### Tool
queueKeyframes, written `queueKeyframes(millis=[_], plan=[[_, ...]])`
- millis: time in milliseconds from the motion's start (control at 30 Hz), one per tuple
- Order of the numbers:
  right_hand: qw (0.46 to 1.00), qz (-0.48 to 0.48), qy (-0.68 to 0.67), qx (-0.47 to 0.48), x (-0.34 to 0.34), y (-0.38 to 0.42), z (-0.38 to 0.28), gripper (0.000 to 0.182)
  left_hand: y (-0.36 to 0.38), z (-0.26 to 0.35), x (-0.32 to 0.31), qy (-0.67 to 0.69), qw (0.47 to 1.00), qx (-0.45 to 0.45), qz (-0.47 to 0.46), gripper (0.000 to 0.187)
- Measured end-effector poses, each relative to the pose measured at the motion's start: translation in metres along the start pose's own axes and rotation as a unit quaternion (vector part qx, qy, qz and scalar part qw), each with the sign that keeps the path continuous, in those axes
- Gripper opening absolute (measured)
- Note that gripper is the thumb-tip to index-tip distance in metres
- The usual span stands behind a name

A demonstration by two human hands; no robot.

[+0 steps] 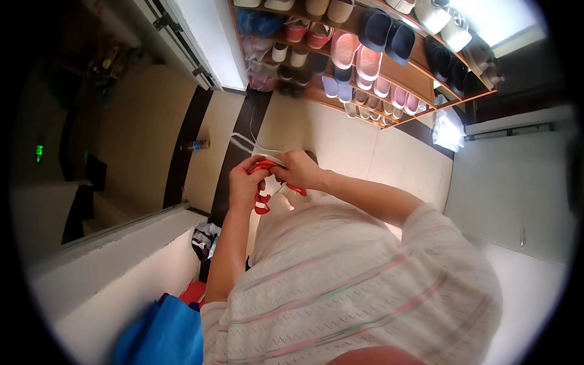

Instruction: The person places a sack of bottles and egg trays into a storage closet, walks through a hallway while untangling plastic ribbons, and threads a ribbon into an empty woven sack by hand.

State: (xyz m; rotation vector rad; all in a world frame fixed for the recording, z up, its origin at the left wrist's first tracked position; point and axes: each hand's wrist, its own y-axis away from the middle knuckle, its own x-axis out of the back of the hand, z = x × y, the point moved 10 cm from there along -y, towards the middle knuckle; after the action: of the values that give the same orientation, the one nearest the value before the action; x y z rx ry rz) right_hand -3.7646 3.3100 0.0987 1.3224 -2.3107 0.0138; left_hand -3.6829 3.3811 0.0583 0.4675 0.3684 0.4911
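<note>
Pale striped short-sleeved shirt (340, 274)

A thin red strap (266, 182), looped and partly twisted, is pinched between both hands above the tiled floor (340, 137) in front of the shoe rack (389, 70), one red loop dangling below the hands, with a white cord (246, 143) trailing from it toward the rack.

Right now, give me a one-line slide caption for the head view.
Both hands, left hand and right hand, grip a red strap above the tiled floor, shoe rack beyond.
</note>
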Motion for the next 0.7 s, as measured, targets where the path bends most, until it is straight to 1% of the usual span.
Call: queueKeyframes(millis=[33, 133, 233, 333, 433, 533, 633, 700], plan=[[1.0, 0.002, 0.009, 0.01, 0.003, 0.001, -0.004, 0.015, -0.001, -0.002, -0.001, 0.017, 1.0, 0.005, -0.001, 0.033], [0.989, 0.047, 0.129, 0.05, 0.01, 0.0, -0.004, 0.015, -0.003, -0.002, -0.009, 0.066, 0.998, -0.008, -0.008, 0.03], [0.979, 0.047, 0.185, 0.067, 0.001, -0.005, 0.001, 0.015, -0.001, 0.006, -0.012, 0.097, 0.995, -0.01, 0.009, 0.026], [0.986, -0.005, 0.16, 0.049, -0.016, -0.009, 0.008, 0.016, -0.006, -0.001, -0.003, 0.078, 0.997, -0.022, 0.017, 0.024], [0.983, -0.025, 0.157, 0.089, -0.019, -0.009, 0.004, 0.018, -0.006, -0.004, 0.004, 0.079, 0.996, -0.01, 0.038, 0.022], [0.989, -0.09, 0.106, 0.042, -0.006, -0.004, -0.01, 0.021, -0.002, 0.002, 0.002, 0.065, 0.997, -0.016, 0.026, 0.021], [0.991, -0.096, 0.069, 0.064, -0.002, -0.004, -0.007, 0.024, -0.005, 0.002, 0.0, 0.094, 0.994, -0.047, 0.036, 0.023], [0.99, -0.107, 0.086, 0.018, 0.003, -0.005, 0.002, 0.022, -0.006, -0.002, 0.001, 0.066, 0.997, -0.038, 0.019, 0.024]])
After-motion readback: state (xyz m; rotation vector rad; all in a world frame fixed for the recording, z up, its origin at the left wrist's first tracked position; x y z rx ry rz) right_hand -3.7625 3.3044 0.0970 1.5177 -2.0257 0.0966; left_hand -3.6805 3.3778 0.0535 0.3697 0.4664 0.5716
